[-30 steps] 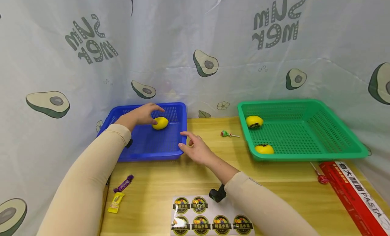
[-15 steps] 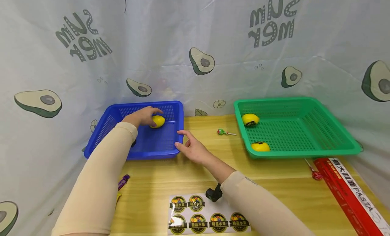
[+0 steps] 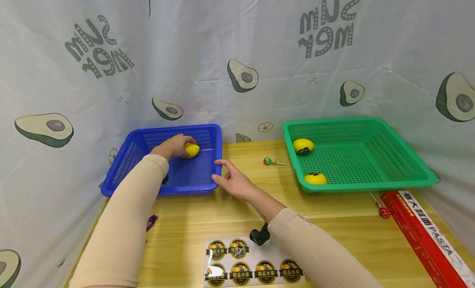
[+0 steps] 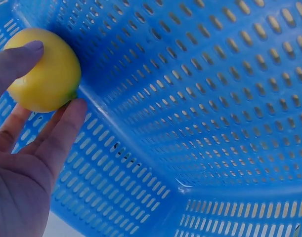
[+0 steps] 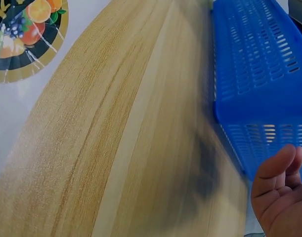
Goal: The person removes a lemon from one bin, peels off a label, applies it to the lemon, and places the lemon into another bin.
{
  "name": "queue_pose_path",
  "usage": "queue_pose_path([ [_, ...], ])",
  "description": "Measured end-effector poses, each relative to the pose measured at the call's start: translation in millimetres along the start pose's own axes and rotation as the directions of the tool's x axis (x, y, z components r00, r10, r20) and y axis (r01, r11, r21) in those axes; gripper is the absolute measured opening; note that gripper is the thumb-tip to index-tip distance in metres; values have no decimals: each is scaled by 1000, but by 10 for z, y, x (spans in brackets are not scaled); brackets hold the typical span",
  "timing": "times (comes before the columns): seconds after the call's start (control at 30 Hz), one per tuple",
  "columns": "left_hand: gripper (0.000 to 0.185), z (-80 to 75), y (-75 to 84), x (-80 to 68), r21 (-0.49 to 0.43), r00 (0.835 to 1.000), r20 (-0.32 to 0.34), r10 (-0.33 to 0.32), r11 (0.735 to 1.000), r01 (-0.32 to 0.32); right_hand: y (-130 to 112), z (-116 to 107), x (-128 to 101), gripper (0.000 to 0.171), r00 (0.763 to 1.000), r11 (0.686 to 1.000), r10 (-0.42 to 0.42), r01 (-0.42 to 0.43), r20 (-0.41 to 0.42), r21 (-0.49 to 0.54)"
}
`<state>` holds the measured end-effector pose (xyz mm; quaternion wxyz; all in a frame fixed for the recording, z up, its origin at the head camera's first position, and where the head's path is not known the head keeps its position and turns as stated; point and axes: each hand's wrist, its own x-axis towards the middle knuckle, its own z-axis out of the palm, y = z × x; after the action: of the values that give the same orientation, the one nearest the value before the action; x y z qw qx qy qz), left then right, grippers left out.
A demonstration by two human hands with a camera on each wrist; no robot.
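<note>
Inside the blue basket, my left hand grips a yellow lemon. The left wrist view shows the thumb over the lemon and the fingers along its opposite side, close to the basket's perforated wall. My right hand is at the basket's right rim, with index finger and thumb spread apart and their tips right at the edge. In the right wrist view that hand appears beside the basket's outer wall, holding no loose thing.
A green basket at the right holds two lemons with dark stickers, one behind the other. A green lollipop, red lollipop, red pasta box, purple candy and sticker sheet lie on the table.
My left hand has moved onto the lemon and its fingers have closed round it. The right hand stays at the basket's rim. The head view has shifted slightly.
</note>
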<state>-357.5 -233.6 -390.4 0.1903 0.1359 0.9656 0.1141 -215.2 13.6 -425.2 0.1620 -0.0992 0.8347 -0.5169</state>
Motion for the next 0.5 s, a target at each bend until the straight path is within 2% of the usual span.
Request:
queue_pose_path([
  [0.23, 56, -88, 18, -205, -32, 1000, -18, 23, 999, -24, -16, 3, 2, 54, 1000, 1000, 2, -2, 3, 21],
  [0.5, 57, -311, 196, -620, -90, 990, -107, 96, 990, -106, 10, 1, -1, 54, 1000, 999, 8, -8, -13, 34],
])
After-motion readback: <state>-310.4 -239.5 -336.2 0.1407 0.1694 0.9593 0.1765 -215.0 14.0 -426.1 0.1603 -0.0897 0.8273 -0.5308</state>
